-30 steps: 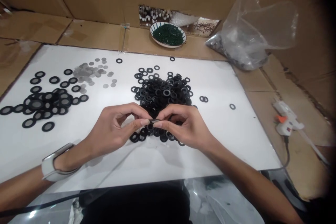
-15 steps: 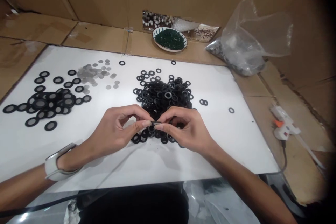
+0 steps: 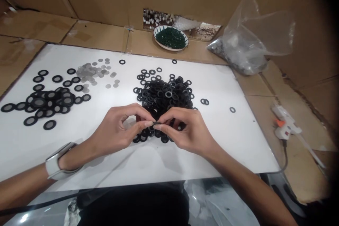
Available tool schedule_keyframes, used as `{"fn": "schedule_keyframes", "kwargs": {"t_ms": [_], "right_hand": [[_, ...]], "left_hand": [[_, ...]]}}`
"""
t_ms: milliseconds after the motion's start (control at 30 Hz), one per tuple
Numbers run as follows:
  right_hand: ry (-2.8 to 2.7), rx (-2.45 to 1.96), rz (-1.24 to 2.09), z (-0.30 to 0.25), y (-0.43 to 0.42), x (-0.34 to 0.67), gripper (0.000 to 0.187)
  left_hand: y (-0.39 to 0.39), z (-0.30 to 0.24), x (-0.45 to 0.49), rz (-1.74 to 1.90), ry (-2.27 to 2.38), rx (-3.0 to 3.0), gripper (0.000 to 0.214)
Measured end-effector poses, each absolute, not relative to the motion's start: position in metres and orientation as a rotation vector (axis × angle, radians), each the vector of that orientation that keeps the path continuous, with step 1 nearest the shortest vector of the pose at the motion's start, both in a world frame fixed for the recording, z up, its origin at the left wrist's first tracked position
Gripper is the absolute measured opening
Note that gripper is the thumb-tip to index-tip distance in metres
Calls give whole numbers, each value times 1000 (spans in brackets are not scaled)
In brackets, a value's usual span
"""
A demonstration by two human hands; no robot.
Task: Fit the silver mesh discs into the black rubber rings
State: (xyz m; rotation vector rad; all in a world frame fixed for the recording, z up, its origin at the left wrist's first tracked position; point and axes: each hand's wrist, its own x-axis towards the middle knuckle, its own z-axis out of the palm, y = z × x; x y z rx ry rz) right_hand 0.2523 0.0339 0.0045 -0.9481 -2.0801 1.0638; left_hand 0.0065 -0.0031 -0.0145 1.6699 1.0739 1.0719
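My left hand [image 3: 124, 127] and my right hand [image 3: 188, 130] meet over the front of a heap of black ring washers [image 3: 165, 93]. Between the thumbs and forefingers of both, a small black ring washer [image 3: 156, 123] is pinched almost edge-on. Fingertips cover most of it, so whether a disc sits inside cannot be made out. On the left lies a group of black rings with grey centres [image 3: 49, 103]. Loose thin grey discs [image 3: 91, 72] are scattered just behind that group.
A patterned plate [image 3: 171, 47] of dark green bits stands behind the white board [image 3: 217, 141]. At the back right is a clear plastic bag [image 3: 246, 53]. A white glue gun [image 3: 286, 127] with a cable lies on cardboard at the right. Several single rings lie around the heap.
Both hands keep the ring pinched at nearly the same spot, with only a slight shift of the fingers. The whole view has moved a little.
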Motion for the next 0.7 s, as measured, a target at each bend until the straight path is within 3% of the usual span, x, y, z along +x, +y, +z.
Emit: {"fn": "schedule_keyframes", "kwargs": {"t_ms": [300, 700], "right_hand": [[-2129, -866, 988, 0, 34, 253, 2], [-2261, -742, 640, -10, 31, 251, 4]], "left_hand": [[1, -13, 6, 1094, 1065, 1934, 5], [5, -16, 1, 1050, 984, 2475, 15]]}}
